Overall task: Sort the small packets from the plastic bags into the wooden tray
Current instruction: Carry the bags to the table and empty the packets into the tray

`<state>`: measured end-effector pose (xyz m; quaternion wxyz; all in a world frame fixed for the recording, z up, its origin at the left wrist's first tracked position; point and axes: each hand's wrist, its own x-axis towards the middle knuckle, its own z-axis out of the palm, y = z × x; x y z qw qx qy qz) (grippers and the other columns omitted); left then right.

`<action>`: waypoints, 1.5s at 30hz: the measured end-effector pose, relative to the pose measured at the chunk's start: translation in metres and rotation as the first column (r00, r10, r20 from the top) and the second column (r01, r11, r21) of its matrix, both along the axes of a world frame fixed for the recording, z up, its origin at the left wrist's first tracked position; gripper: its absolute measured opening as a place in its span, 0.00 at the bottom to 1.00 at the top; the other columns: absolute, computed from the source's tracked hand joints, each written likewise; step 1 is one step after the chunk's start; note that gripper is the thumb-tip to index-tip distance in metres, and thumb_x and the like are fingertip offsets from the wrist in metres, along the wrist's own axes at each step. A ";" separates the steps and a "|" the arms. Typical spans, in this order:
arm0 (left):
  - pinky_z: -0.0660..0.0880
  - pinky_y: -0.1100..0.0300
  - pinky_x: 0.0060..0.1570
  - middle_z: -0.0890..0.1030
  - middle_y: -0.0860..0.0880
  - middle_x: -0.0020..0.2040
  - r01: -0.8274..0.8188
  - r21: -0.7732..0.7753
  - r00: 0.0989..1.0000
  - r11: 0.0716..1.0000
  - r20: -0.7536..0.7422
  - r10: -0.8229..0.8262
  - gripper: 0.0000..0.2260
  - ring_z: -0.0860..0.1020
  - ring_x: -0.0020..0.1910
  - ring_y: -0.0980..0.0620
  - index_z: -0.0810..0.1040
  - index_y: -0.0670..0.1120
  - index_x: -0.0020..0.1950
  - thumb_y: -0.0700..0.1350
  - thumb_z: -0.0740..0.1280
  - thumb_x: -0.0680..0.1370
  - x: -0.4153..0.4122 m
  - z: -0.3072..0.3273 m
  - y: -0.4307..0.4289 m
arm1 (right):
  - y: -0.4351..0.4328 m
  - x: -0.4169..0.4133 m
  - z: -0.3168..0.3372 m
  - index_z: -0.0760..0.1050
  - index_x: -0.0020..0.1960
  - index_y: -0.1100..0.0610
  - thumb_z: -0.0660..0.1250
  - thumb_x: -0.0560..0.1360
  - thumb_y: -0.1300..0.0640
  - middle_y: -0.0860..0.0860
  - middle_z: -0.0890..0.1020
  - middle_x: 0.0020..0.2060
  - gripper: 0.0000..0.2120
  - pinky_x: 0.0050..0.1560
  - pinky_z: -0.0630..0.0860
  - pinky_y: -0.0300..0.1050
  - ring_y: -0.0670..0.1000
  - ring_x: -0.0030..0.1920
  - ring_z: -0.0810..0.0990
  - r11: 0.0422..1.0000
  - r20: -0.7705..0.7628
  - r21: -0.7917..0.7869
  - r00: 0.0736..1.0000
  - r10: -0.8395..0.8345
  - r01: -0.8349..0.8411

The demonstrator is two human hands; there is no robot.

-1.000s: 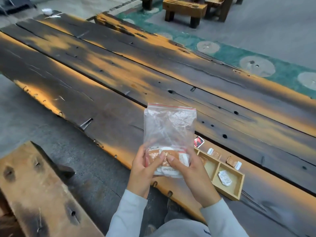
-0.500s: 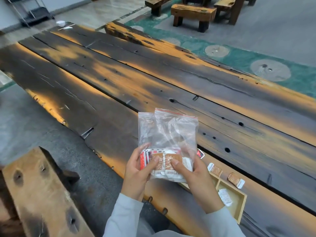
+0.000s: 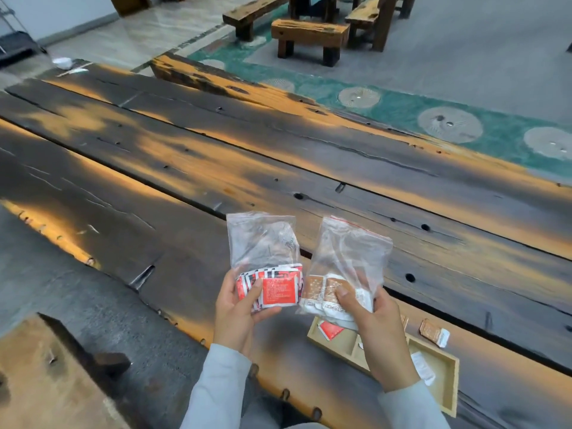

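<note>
My left hand [image 3: 236, 311] grips a clear plastic bag [image 3: 263, 243] by its bottom, where red and white packets [image 3: 280, 291] are bunched. My right hand [image 3: 376, 329] holds a second clear zip bag [image 3: 349, 252] with brown and white packets [image 3: 322, 292] at its base. Both bags stand upright, side by side and apart, above the table's near edge. Below my right hand lies the wooden tray [image 3: 450, 394] with compartments; a red packet [image 3: 330, 329] lies in its left cell and a white packet [image 3: 422, 366] in its right cell. My right wrist hides the tray's middle.
A brown packet [image 3: 433, 332] lies on the dark plank table [image 3: 216, 168] just beyond the tray. A wooden bench [image 3: 46, 376] sits at the lower left across a floor gap. Benches and stools [image 3: 309, 35] stand on the carpet beyond the table.
The two bags, held stacked together before, are now pulled apart, one in each hand. The view has tilted so the tray sits lower right under my right hand.
</note>
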<state>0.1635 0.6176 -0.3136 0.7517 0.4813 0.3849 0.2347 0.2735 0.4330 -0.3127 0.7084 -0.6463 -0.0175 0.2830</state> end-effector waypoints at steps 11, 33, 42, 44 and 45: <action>0.83 0.50 0.45 0.76 0.43 0.66 0.009 -0.300 0.979 0.954 -0.193 -0.070 0.22 0.81 0.55 0.44 0.71 0.54 0.69 0.35 0.64 0.79 0.035 -0.085 0.081 | 0.034 -0.018 0.008 0.79 0.63 0.49 0.73 0.76 0.62 0.49 0.89 0.51 0.18 0.46 0.82 0.39 0.49 0.50 0.88 0.990 0.036 -0.026 0.990 -0.140 0.141; 0.81 0.52 0.50 0.85 0.45 0.55 0.666 -0.251 0.734 0.703 0.050 -0.678 0.19 0.85 0.52 0.47 0.80 0.49 0.60 0.55 0.69 0.72 0.102 -0.027 0.048 | 0.075 -0.018 -0.005 0.82 0.60 0.48 0.75 0.76 0.55 0.48 0.87 0.54 0.14 0.55 0.81 0.46 0.49 0.56 0.86 0.915 0.171 -0.257 0.946 -0.275 0.312; 0.76 0.60 0.41 0.83 0.50 0.39 0.586 0.092 0.803 0.805 0.071 -0.592 0.05 0.79 0.40 0.51 0.82 0.45 0.46 0.45 0.72 0.73 0.109 -0.037 0.060 | 0.066 -0.009 0.023 0.84 0.58 0.57 0.70 0.75 0.53 0.52 0.88 0.55 0.14 0.64 0.80 0.50 0.51 0.59 0.86 0.948 0.087 -0.195 0.967 -0.239 0.252; 0.76 0.60 0.43 0.83 0.53 0.38 0.570 0.176 0.802 0.802 0.093 -0.590 0.11 0.79 0.40 0.53 0.83 0.48 0.44 0.52 0.71 0.68 0.108 -0.036 0.067 | 0.065 -0.003 0.033 0.84 0.58 0.57 0.69 0.76 0.52 0.54 0.89 0.53 0.14 0.62 0.80 0.52 0.53 0.56 0.87 0.952 0.092 -0.149 0.963 -0.255 0.266; 0.76 0.62 0.43 0.83 0.54 0.37 0.559 0.217 0.802 0.800 0.102 -0.588 0.11 0.79 0.40 0.55 0.83 0.48 0.43 0.54 0.71 0.67 0.107 -0.035 0.070 | 0.063 -0.001 0.037 0.84 0.58 0.57 0.68 0.77 0.54 0.54 0.89 0.52 0.13 0.60 0.81 0.51 0.53 0.55 0.87 0.956 0.105 -0.134 0.963 -0.247 0.260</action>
